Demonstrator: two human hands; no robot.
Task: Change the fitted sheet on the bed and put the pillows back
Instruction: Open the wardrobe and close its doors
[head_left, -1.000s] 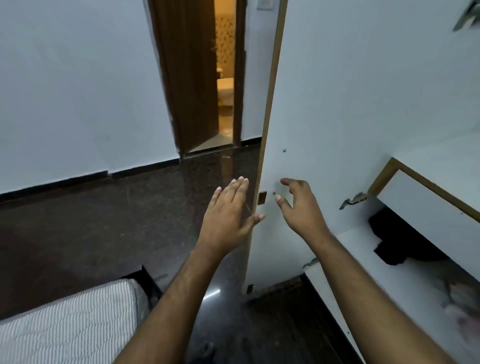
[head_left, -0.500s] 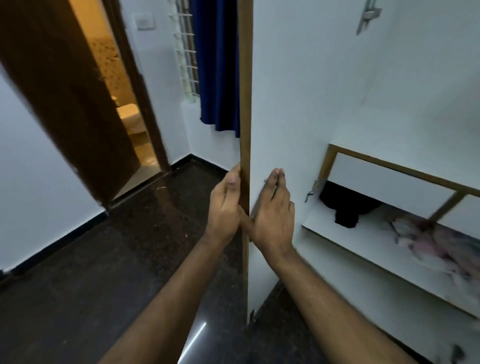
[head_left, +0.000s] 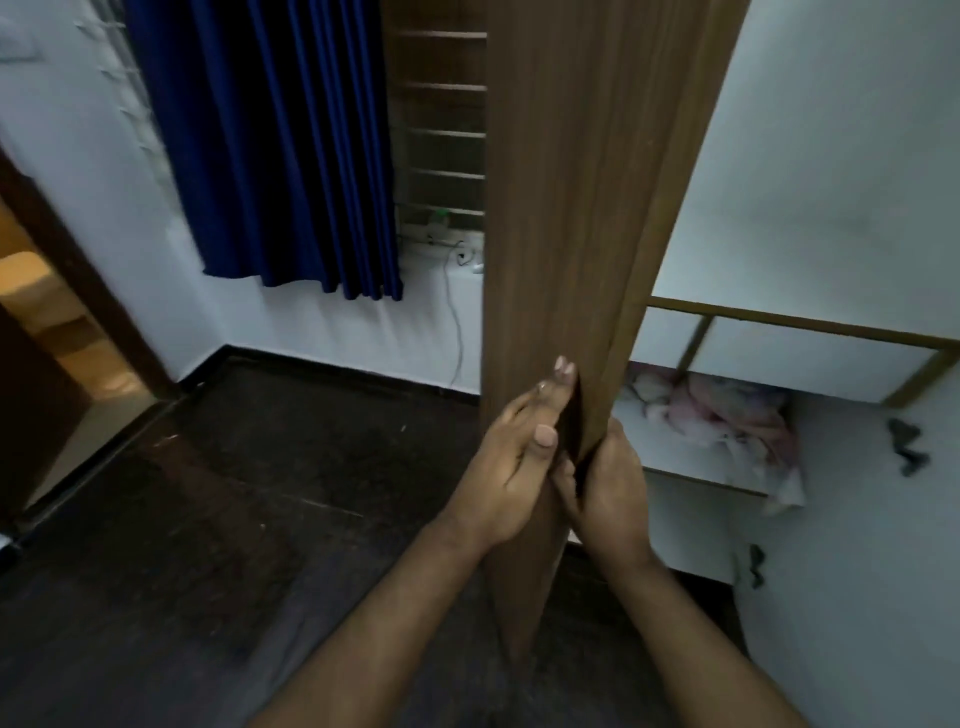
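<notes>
While bare floor (head_left: 260, 519) lies leftward, both hands' (head_left: 511, 467) grips clasp the wardrobe door's (head_left: 561, 208) edge.

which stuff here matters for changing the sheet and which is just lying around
In use: wardrobe door, gripped at its edge by left hand and right hand; crumpled linens on the shelf.
Lying about: blue curtain, white cable, bathroom doorway.

No readable text, label, brand or number anywhere in my view. Wardrobe door (head_left: 561, 208) plain wood grain, curtain (head_left: 270, 140) at upper left plain blue, walls blank.
</notes>
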